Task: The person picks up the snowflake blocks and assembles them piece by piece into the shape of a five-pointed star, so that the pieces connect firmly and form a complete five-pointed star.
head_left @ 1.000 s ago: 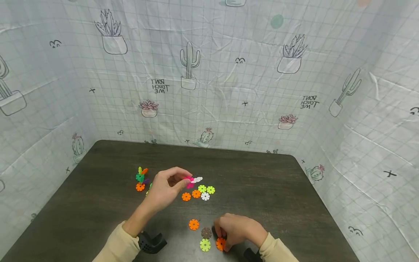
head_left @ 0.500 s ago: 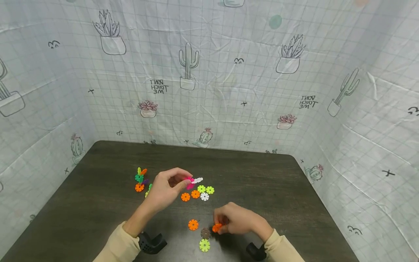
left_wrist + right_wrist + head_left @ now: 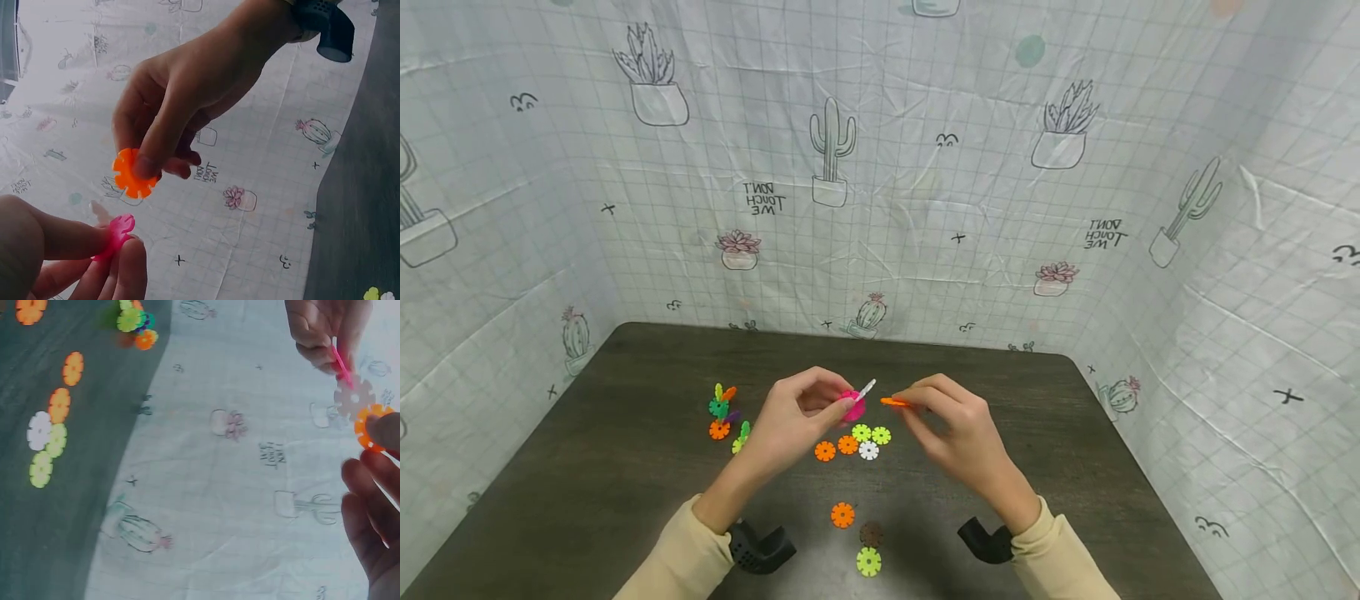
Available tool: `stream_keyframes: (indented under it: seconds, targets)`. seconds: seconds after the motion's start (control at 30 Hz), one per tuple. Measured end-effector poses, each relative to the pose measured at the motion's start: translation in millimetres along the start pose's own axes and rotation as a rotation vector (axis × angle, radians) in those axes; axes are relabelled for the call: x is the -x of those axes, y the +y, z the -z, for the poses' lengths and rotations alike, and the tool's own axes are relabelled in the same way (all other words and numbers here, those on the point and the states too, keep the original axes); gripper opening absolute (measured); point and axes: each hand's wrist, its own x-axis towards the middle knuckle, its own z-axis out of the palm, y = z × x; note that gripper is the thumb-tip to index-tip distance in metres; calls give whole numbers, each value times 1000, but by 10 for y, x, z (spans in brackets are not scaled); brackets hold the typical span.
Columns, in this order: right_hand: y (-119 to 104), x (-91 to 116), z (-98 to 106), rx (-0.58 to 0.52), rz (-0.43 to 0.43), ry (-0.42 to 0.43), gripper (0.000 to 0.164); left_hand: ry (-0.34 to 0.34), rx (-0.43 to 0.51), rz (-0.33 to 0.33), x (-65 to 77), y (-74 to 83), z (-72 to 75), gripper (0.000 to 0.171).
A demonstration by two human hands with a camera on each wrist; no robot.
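Note:
My left hand (image 3: 801, 417) pinches a pink notched disc (image 3: 853, 407) between thumb and fingers, above the table. A white notched disc (image 3: 867, 389) is joined to the pink one at an angle, its slots showing in the right wrist view. Facing it from the right, my right hand (image 3: 958, 425) holds an orange notched disc (image 3: 892, 402) by its edge, nearly flat in the head view. A gap separates the orange disc from the white one in the head view; they overlap in the right wrist view.
Beneath the hands, orange, yellow-green and white discs (image 3: 868, 450) lie on the dark table (image 3: 1000, 467). Nearer the front are an orange disc (image 3: 842, 515), a brown disc (image 3: 872, 534) and a yellow-green disc (image 3: 868, 562). Joined colourful discs (image 3: 719, 407) stand at the left.
My right hand has lifted the orange disc from the front of the table and brought it up beside the left hand. The left hand has risen slightly and turned the pink and white discs.

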Motion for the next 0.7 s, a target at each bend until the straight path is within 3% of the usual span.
stream_keyframes:
  seconds: [0.17, 0.43, 0.57, 0.7]
  targets:
    - [-49, -74, 6, 45, 49, 18, 21, -5, 28, 27, -13, 76, -38, 18]
    - [-76, -40, -35, 65, 21, -43, 29, -30, -27, -1, 1, 75, -65, 14]
    - [-88, -27, -37, 103, 50, -82, 24, -38, -68, -29, 12, 40, -63, 13]
    - [-102, -17, -32, 137, 92, -112, 6, -37, -98, -59, 33, 10, -65, 12]
